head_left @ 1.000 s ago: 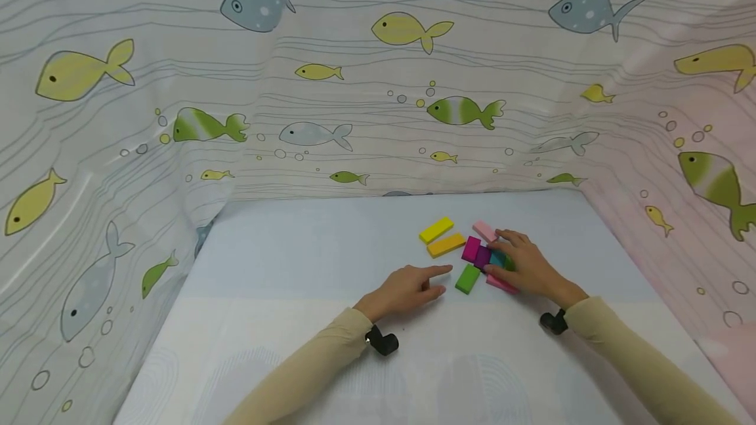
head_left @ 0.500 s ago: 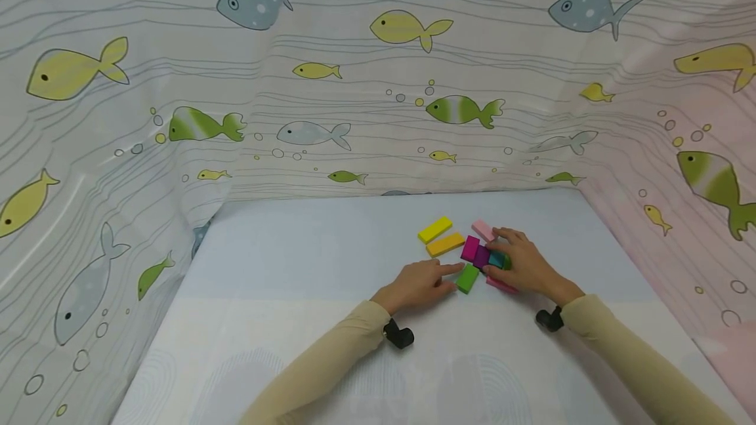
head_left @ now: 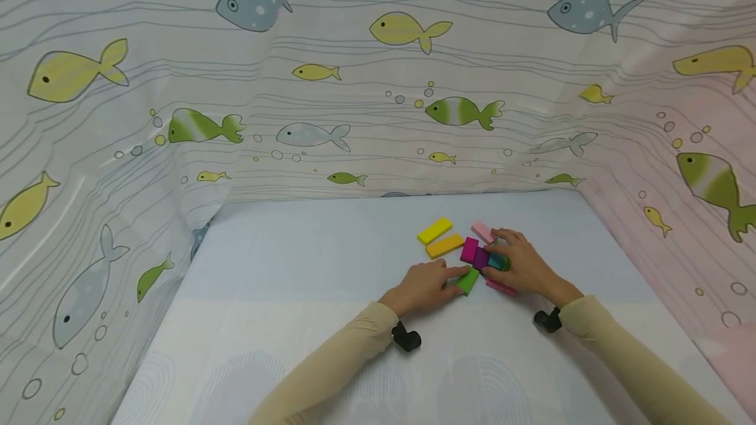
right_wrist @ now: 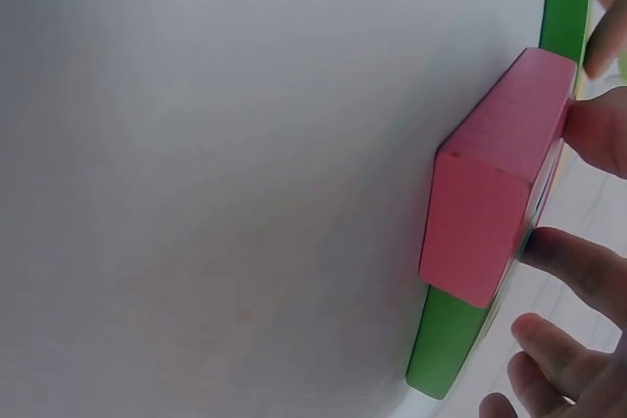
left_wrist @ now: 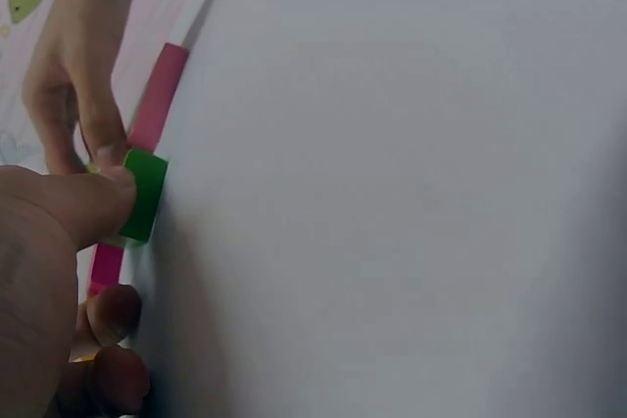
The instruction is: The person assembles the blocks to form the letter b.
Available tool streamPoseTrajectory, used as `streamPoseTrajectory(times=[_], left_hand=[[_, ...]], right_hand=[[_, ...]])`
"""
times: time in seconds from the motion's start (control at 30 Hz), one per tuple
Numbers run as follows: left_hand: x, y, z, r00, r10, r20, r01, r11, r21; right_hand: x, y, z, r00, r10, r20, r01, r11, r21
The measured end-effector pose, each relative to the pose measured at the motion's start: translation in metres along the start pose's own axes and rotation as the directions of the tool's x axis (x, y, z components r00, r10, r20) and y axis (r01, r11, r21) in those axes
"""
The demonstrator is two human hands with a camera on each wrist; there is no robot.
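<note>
In the head view my left hand [head_left: 424,286] pinches a light green block [head_left: 469,281], index finger at its far end and thumb at its near end. The left wrist view shows the thumb pressed against that green block [left_wrist: 145,195]. My right hand [head_left: 527,267] curls its thumb and index finger around a purple block [head_left: 481,259] and a teal block [head_left: 497,262] in the cluster. A magenta block [head_left: 469,250] stands beside the purple one. A pink block [head_left: 501,287] lies under the right hand's near side. Another green block [head_left: 506,263] is mostly hidden beneath its palm.
A yellow block [head_left: 434,231] and an orange block [head_left: 445,246] lie left of the cluster. Beyond the right fingertips is a pale pink block [head_left: 483,231]. A white tabletop [head_left: 307,261] bears everything, with a fish-patterned curtain [head_left: 354,97] around its back and sides.
My left hand has moved right from beside the light green block and taken hold of it. The right hand stays almost in place at the cluster.
</note>
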State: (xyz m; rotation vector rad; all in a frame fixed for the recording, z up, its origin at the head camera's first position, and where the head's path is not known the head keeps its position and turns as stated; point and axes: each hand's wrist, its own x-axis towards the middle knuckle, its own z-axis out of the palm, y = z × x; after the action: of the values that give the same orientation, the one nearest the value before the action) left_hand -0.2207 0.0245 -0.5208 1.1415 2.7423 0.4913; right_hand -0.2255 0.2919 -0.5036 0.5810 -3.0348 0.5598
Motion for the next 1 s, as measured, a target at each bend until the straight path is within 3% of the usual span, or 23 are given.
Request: streamPoseTrajectory(times=[0.43,0.63,1.0], left_hand=[[0.001,0.005,-0.004,0.998,-0.042,0.045,0.043,0.999,-0.01],[-0.004,0.005,-0.007,0.997,-0.047,0.059,0.048,0.998,-0.027],[-0.017,0.006,-0.011,0.998,-0.022,0.063,0.027,0.997,-0.077]], right_hand=[[0.0,-0.005,-0.001,0.999,-0.038,-0.035,0.038,0.999,-0.004],[0.001,-0.008,0.001,0.997,-0.052,-0.059,0.05,0.998,-0.045],[0.002,-0.022,0.002,0.993,-0.115,-0.033,0.113,0.992,-0.051]])
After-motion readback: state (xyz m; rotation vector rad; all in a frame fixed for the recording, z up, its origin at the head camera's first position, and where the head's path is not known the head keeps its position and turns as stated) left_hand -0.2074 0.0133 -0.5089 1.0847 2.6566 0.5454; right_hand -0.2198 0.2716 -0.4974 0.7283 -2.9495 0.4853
